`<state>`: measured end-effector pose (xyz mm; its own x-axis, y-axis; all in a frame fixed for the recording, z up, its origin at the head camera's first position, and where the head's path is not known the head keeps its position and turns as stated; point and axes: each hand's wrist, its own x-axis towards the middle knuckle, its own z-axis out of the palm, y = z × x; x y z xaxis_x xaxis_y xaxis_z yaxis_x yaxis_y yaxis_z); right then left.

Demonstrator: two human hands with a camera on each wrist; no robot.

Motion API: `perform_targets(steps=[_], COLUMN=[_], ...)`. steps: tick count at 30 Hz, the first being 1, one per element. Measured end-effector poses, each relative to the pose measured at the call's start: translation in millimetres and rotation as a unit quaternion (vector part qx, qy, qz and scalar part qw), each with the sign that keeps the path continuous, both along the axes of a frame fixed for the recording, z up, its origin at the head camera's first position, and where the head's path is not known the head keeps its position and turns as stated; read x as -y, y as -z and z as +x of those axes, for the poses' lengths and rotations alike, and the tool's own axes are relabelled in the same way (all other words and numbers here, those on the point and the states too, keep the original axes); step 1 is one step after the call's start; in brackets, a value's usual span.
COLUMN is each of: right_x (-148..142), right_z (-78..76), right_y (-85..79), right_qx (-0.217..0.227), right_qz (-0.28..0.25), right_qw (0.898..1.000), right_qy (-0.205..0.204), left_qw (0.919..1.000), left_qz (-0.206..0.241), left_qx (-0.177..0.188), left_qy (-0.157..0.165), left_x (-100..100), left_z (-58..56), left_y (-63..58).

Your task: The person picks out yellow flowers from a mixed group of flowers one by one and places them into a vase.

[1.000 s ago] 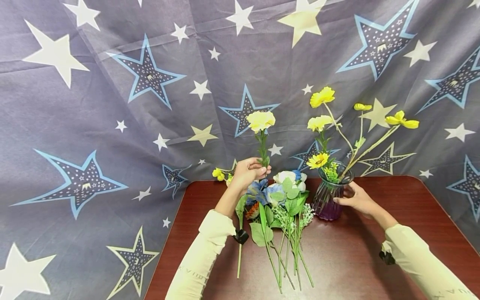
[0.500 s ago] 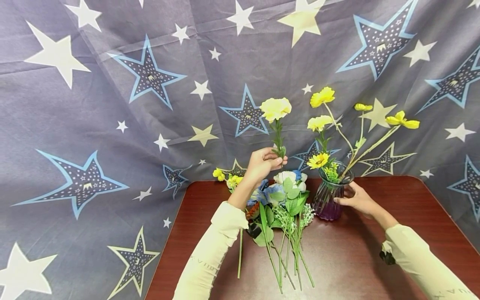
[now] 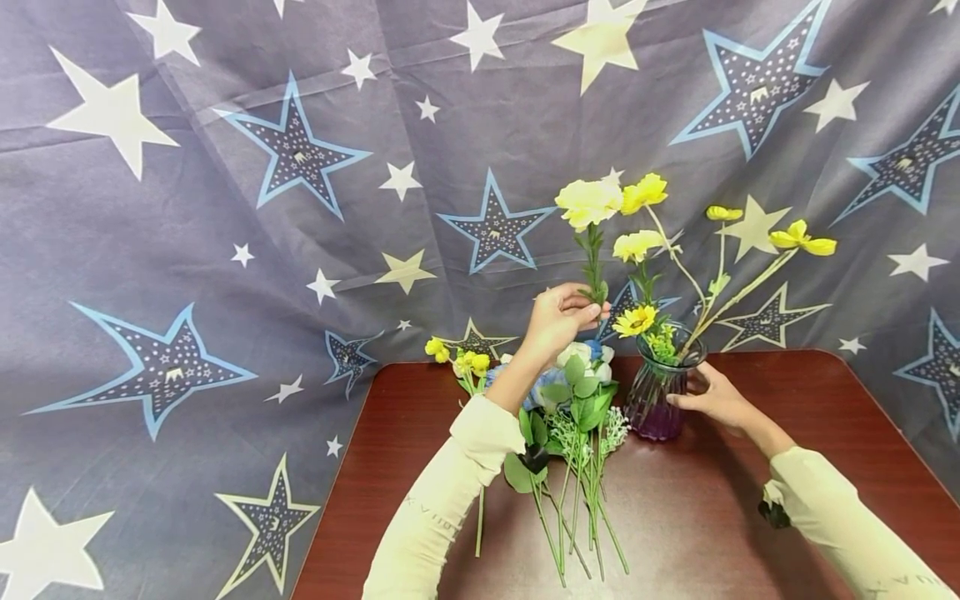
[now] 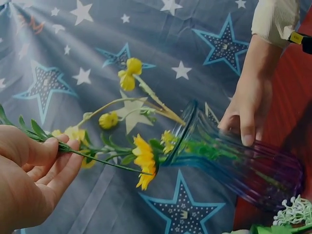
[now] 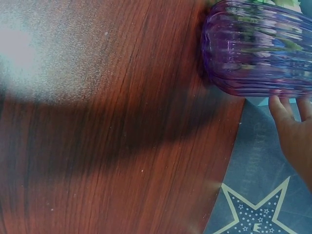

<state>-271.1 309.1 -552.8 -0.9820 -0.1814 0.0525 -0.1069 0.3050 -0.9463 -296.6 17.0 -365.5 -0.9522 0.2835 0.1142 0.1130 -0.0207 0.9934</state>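
Note:
My left hand (image 3: pixel 558 323) pinches the green stem of a pale yellow carnation (image 3: pixel 589 203) upright, left of the glass vase (image 3: pixel 654 407). In the left wrist view, the bare lower stem (image 4: pixel 113 165) runs from the left fingertips toward the vase mouth, overlapping a yellow daisy (image 4: pixel 144 162). The ribbed vase, clear at the top and purple below, stands on the table holding several yellow flowers (image 3: pixel 802 240). My right hand (image 3: pixel 717 403) grips its right side, thumb in front; the right wrist view shows fingertips against the purple glass (image 5: pixel 253 53).
Left of the vase lies a pile of artificial flowers, with blue blooms (image 3: pixel 546 390), green leaves (image 3: pixel 594 408) and long stems toward the front. Small yellow flowers (image 3: pixel 471 362) lie at the back left. A star-patterned cloth (image 3: pixel 420 125) hangs behind the brown table (image 3: pixel 697 533).
My left hand has carried the carnation right and slightly upward, from above the flower pile to beside the vase's flowers. The right hand and vase have stayed in place.

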Motion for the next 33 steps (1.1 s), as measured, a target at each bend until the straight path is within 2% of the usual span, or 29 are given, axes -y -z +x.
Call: perform_targets(steps=[9,19,25,28,29,33], right_x=[1,0,0,1,1,1], right_z=[-1.3,-0.5,-1.1,-0.7,-0.6,-0.6], right_y=[-0.3,-3.0,-2.8,-2.0,-1.8,-1.0], right_qx=[0.001,0.004,-0.001,-0.004,-0.005,-0.009], right_qz=[-0.008,-0.016,-0.024,-0.019,-0.017,-0.011], right_qw=[1.000,1.000,1.000,1.000,1.000,1.000], right_qy=[-0.001,0.002,0.000,0.000,-0.002,-0.002], left_qw=[0.9997,0.9964,0.9944,0.9924,0.9919,0.9934], left_qz=[0.015,-0.010,0.013,-0.009,-0.019,-0.006], left_qx=[-0.020,-0.084,-0.104,-0.122,-0.125,-0.114], left_qy=[0.000,-0.005,0.007,0.005,0.003,0.008], left_x=[-22,-41,-50,-54,-54,-59], left_z=[0.7,2.8,3.3,4.2,4.5,5.7], left_y=[1.8,-1.2,0.1,1.7,2.3,5.2])
